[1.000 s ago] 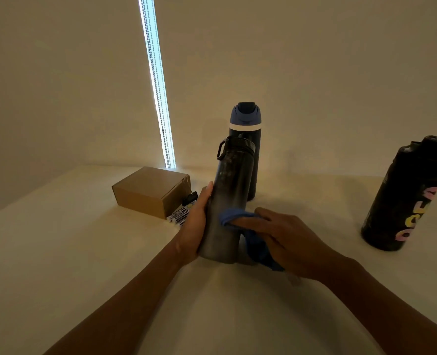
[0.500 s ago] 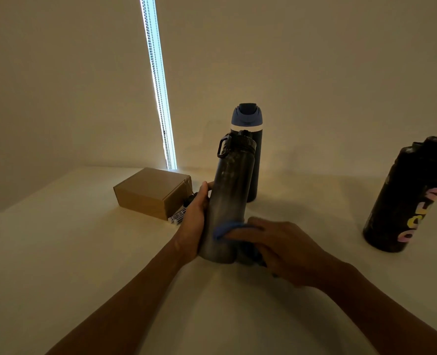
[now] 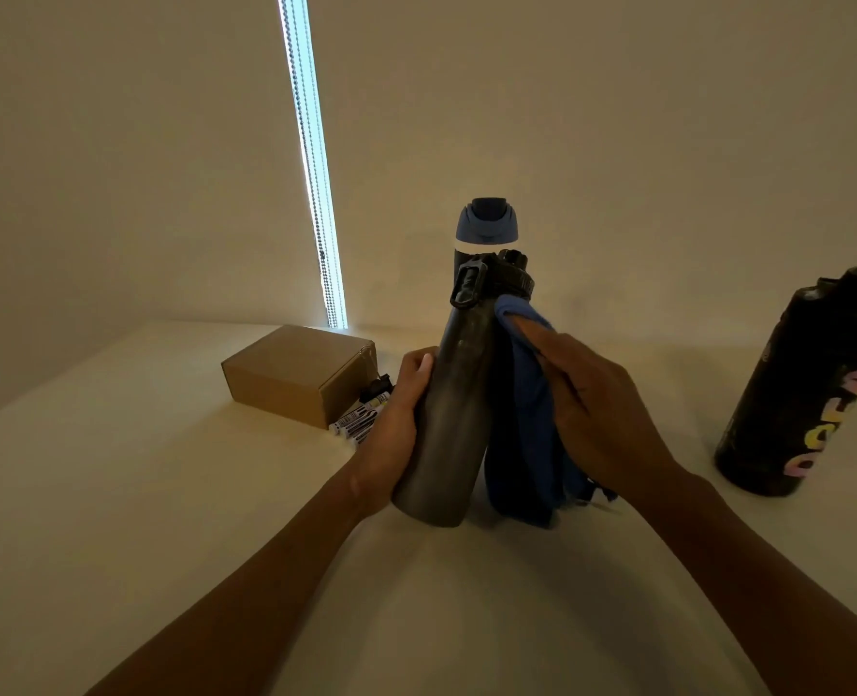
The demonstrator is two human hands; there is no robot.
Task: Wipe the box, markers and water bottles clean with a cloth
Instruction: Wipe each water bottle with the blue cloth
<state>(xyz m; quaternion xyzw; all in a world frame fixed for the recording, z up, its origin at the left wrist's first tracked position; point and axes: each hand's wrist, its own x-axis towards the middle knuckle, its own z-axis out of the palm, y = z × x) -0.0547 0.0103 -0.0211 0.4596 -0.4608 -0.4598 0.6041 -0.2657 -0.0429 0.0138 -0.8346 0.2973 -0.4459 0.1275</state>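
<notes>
We're on the grey bottle at centre stage: it tilts with its cap leaning right and its base down at the counter. The left hand has it by the lower body, its grip wrapped round the barrel with the thumb lying up the near side. On the other flank the right hand presses the blue cloth against the bottle just under the cap. That grip is long and flat, the fingers laid close together, and the rest of the cloth hangs down beside the bottle to the counter.

We count one cloth, two hands and three bottles. The blue-capped bottle stands upright right behind the grey one, mostly hidden by it. The black bottle, with coloured letters on its side, stands well apart at the far right, close to the frame edge.

Moving left, we find one cardboard box, shut, sitting near the back of the counter. A small bunch of markers lies just beside its right end, partly behind the left hand. We cannot tell how many.

The counter's back edge meets the wall, where a bright strip of light runs down. Its left edge slants away behind the box. There's wide room between the cloth and the black bottle, and broad counter in front around both forearms.
</notes>
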